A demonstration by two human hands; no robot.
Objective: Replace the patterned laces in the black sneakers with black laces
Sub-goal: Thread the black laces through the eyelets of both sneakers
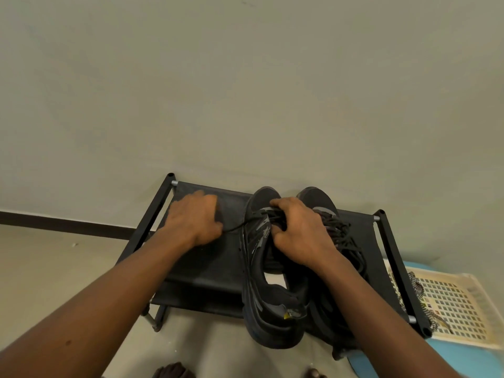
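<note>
Two black sneakers stand side by side on a black shoe rack (207, 257), toes toward the wall. The left sneaker (268, 301) has a black lace (236, 227) running out of its eyelets to the left. My left hand (195, 219) is closed around that lace's end, left of the shoe, and the lace is pulled taut. My right hand (298, 236) rests on the left sneaker's tongue and eyelets, gripping the shoe. The right sneaker (324, 203) is mostly hidden under my right arm, with black laces (345, 236) loosely bunched on it. Patterned laces (417, 287) lie to the right.
The rack stands against a pale wall on a light floor. A cream perforated plastic tray (452, 304) lies right of the rack on a blue mat (463, 361), with the patterned laces draped over its left edge. Dark items (171, 371) show at the bottom edge.
</note>
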